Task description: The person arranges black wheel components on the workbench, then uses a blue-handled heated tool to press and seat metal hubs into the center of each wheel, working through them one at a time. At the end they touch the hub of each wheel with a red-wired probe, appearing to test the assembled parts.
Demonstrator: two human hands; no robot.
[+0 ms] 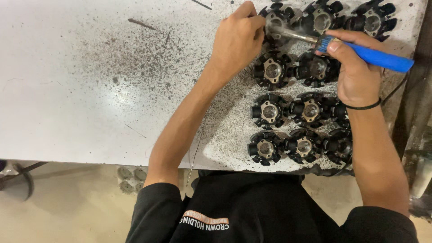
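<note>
Several black finned round parts with metal centres (272, 70) lie in rows on the white worktable (90, 90). My right hand (355, 74) grips a blue-handled soldering iron (382, 58), whose metal tip reaches left to the top-row part (275, 22). A wisp of smoke rises there. My left hand (236, 40) rests at that same part, fingers pinched together at its edge; whatever thin thing they may hold is hidden. A black band circles my right wrist.
The tabletop is speckled with dark burn marks around the parts. A dark cable (396, 90) runs off the right edge by a metal frame (418, 117). Below the table's front edge lies a beige floor with a small grey object (130, 177).
</note>
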